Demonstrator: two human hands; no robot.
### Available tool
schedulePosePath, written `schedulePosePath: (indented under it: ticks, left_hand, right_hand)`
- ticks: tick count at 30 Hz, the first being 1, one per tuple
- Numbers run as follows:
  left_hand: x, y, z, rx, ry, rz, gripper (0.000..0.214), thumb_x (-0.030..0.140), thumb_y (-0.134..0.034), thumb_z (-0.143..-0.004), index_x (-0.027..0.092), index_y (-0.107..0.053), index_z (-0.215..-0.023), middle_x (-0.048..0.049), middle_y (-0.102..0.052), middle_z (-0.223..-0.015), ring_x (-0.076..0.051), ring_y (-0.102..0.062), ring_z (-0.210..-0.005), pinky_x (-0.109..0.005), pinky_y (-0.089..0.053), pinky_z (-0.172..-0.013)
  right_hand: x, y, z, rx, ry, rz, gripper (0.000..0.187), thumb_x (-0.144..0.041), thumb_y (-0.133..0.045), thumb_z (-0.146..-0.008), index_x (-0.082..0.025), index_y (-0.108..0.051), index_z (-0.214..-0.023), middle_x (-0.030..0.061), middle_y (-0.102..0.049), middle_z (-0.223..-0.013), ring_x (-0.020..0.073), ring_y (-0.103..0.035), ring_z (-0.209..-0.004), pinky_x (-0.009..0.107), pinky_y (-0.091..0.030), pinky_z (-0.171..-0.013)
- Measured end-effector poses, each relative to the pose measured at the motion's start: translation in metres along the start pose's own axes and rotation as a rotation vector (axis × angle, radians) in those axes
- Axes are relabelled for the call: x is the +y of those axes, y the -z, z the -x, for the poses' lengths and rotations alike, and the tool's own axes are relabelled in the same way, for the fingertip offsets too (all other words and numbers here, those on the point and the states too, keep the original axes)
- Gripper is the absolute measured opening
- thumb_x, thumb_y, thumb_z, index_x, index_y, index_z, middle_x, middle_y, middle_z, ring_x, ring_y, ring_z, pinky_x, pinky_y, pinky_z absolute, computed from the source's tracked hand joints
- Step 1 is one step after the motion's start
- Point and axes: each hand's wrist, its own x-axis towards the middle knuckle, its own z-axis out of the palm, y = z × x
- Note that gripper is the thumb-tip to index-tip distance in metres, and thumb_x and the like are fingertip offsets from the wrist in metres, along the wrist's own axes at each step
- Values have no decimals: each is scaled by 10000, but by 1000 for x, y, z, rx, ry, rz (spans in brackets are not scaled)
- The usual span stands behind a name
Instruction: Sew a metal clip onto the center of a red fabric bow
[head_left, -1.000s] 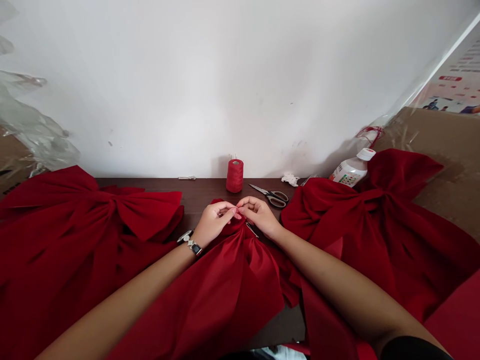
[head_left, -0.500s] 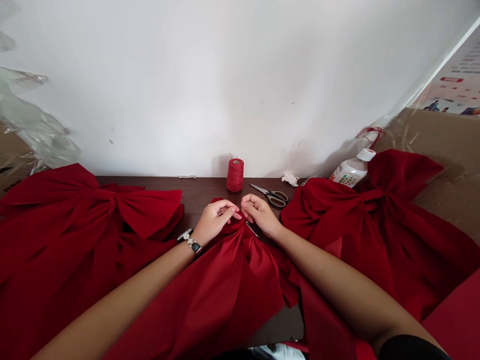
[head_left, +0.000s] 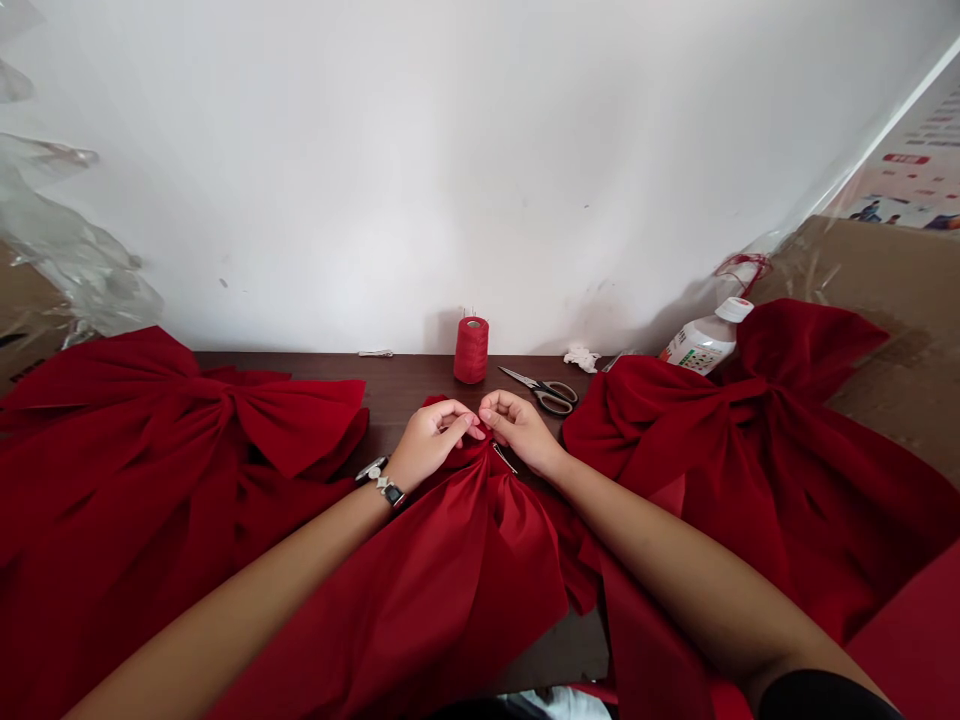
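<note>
My left hand (head_left: pixel 431 442) and my right hand (head_left: pixel 520 430) meet at the gathered middle of a large red fabric bow (head_left: pixel 450 570), with their fingertips pinching the folds at its top. A thin metal pin or needle (head_left: pixel 505 458) lies in the fabric just below my right hand. On my left wrist is a wristwatch (head_left: pixel 382 487). The fingertips hide whatever lies right between them.
Two more red bows (head_left: pixel 187 425) (head_left: pixel 757 440) lie on either side. On the dark wooden table (head_left: pixel 405 385) stand a red thread spool (head_left: pixel 471 350), scissors (head_left: pixel 544 393) and a white bottle (head_left: pixel 701 345). A white wall rises behind; cardboard (head_left: pixel 847 260) stands at right.
My fingertips have drawn closer together over the bow's gathered middle since half a second ago. The bows, scissors and spool have not visibly moved.
</note>
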Motion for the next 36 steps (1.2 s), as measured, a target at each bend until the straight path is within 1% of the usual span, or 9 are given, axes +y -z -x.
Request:
schedulePosePath:
  ticks: [4, 7, 9, 12, 14, 16, 23, 29, 36]
  left_hand:
    - [-1, 0, -1, 14, 8, 27, 179, 324, -542, -821, 170, -609, -761, -52, -732, -707, -164, -674, -619, -230, -467, -531]
    - [-3, 0, -1, -2, 1, 18, 197, 340, -555, -823, 163, -622, -767, -61, -733, -730, -175, -692, -646, -224, -455, -514]
    - [-5, 1, -2, -26, -12, 10, 204, 346, -569, -823, 158, -641, -787, -70, -740, -757, -189, -709, -694, -225, -468, -531]
    - [-8, 1, -1, -44, -29, 4, 190, 332, -598, -813, 153, -658, -807, -75, -746, -787, -203, -725, -755, -245, -519, -624]
    - [-9, 1, -1, -40, -31, 9, 186, 328, -613, -807, 149, -662, -815, -77, -747, -802, -206, -729, -763, -264, -540, -679]
    - [-9, 1, -1, -39, -30, 10, 189, 326, -618, -807, 145, -667, -825, -80, -748, -812, -204, -729, -763, -272, -549, -703]
    - [-8, 2, -1, -65, -49, -32, 190, 318, -618, -814, 141, -687, -806, -77, -753, -815, -195, -715, -752, -282, -553, -716]
    - [-9, 3, -1, -73, -66, -43, 170, 285, -608, -819, 137, -691, -801, -75, -745, -815, -186, -701, -762, -273, -529, -725]
    - [-9, 2, -2, -68, -85, -53, 157, 270, -608, -813, 136, -683, -784, -70, -735, -797, -174, -682, -738, -263, -507, -697]
  right_hand:
    - [1, 1, 0, -11, 15, -13, 437, -554, -672, -755, -165, -486, -829, -61, -462, -621, 30, -351, -445, 178, -262, -445]
    - [2, 1, 0, -16, 24, -29, 435, -555, -661, -767, -171, -469, -839, -63, -473, -631, 26, -347, -440, 175, -259, -444]
    - [1, 1, 0, -17, 27, -39, 434, -555, -658, -770, -174, -465, -846, -64, -477, -635, 25, -348, -440, 174, -262, -444]
    - [0, 1, 1, -29, 23, -40, 437, -556, -666, -763, -175, -468, -847, -62, -474, -635, 29, -351, -446, 174, -269, -443]
    - [0, 1, 1, -35, 26, -41, 438, -557, -669, -761, -177, -468, -846, -61, -473, -637, 29, -348, -447, 175, -269, -442]
    - [0, 1, 1, -37, 33, -47, 436, -556, -668, -766, -179, -466, -851, -61, -473, -641, 28, -345, -445, 174, -266, -439]
    - [0, 1, 1, -60, 52, -69, 440, -553, -670, -778, -173, -457, -844, -62, -482, -634, 25, -355, -447, 165, -255, -436]
    - [0, 2, 0, -68, 60, -83, 420, -533, -670, -788, -172, -462, -846, -55, -495, -643, 28, -372, -454, 168, -263, -437]
    - [1, 2, 1, -67, 49, -76, 413, -525, -663, -793, -172, -455, -844, -58, -495, -641, 24, -372, -448, 166, -260, -433]
